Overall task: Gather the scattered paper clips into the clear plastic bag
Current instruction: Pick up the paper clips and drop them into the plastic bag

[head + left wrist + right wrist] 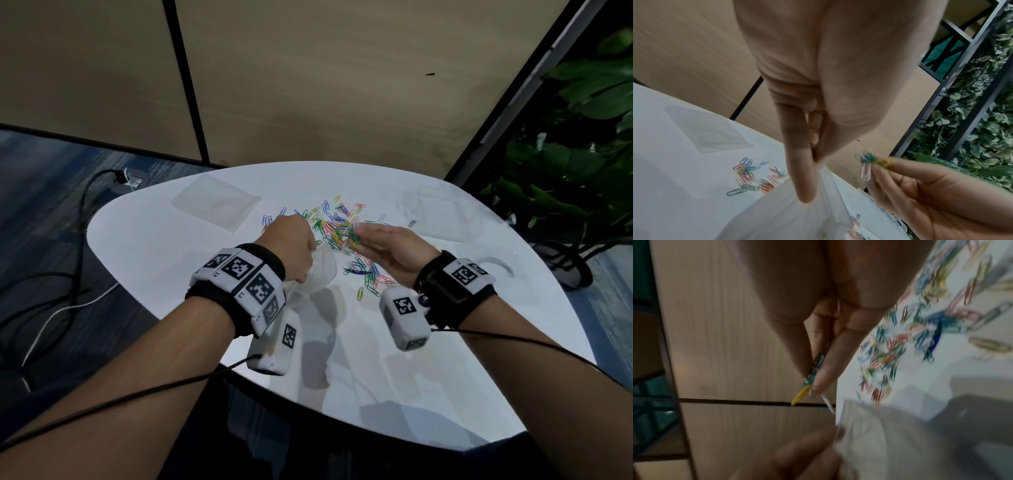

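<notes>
Coloured paper clips lie scattered over the middle of the white table. My left hand pinches the rim of the clear plastic bag, which hangs just above the table; the bag droops below the left fingers. My right hand hovers to the right of the bag's mouth and pinches a small bunch of clips at its fingertips. That bunch shows green, yellow and white clips between thumb and fingers.
A second flat clear bag lies at the table's back left. A clear plastic box sits at the back right. Cables trail on the floor to the left. A leafy plant stands to the right.
</notes>
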A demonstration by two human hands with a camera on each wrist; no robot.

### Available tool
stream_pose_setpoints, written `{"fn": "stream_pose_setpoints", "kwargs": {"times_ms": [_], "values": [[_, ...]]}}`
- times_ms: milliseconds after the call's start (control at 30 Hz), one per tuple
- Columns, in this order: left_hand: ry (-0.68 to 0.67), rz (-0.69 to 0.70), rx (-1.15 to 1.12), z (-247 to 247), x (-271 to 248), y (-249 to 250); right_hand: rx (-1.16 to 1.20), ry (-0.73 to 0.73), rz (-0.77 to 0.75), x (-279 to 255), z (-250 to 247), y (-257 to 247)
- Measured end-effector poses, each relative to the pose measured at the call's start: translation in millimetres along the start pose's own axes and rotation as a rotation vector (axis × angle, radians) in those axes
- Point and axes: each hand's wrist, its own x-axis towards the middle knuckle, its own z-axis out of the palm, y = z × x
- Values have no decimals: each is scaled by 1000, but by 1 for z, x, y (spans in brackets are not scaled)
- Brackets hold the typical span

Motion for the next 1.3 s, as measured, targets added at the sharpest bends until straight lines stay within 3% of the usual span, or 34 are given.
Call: {"fn": "stream_pose_setpoints", "kwargs": {"times_ms": [67, 167, 333, 400, 467, 533, 600, 700, 767, 833, 900, 933, 1033, 1133, 1300], "values": [[4, 6, -23, 5, 1, 5, -36, -58, 31, -10, 13, 6], [5, 16, -67, 13, 1, 13, -236, -4, 12, -18, 20, 21], [40, 32, -46, 21, 2, 24, -823, 185, -301, -16, 19, 35], [41, 40, -36, 23, 3, 27, -1136, 116, -396, -18, 24, 35], [44, 48, -5, 24, 4, 31, -1327, 31, -389, -18, 27, 32], [57, 52, 26, 25, 4, 33, -1321, -31, -366, -18, 24, 26], [77, 50, 21, 25, 5, 34, -1160, -68, -319, -16, 16, 14], [81, 36, -12, 22, 6, 27, -822, 36, -204, -3, -16, -4], [83, 25, -19, 18, 7, 21, -906, 177, -91, 12, -51, -7], [101, 16, -20, 13, 6, 15, -1170, 275, 163, 21, -86, 4], [115, 1, -6, 7, 6, 7, -1280, 260, 363, 23, -109, 22], [117, -8, 0, 4, 6, 3, -1302, 232, 380, 23, -113, 32], [119, -31, 4, -2, 6, -6, -1450, 249, 215, 33, -109, 54], [125, -37, 5, -5, 5, -11, -1443, 286, 67, 45, -90, 60], [126, -31, 3, -6, 4, -15, -1613, 180, -50, 63, -69, 67]]}}
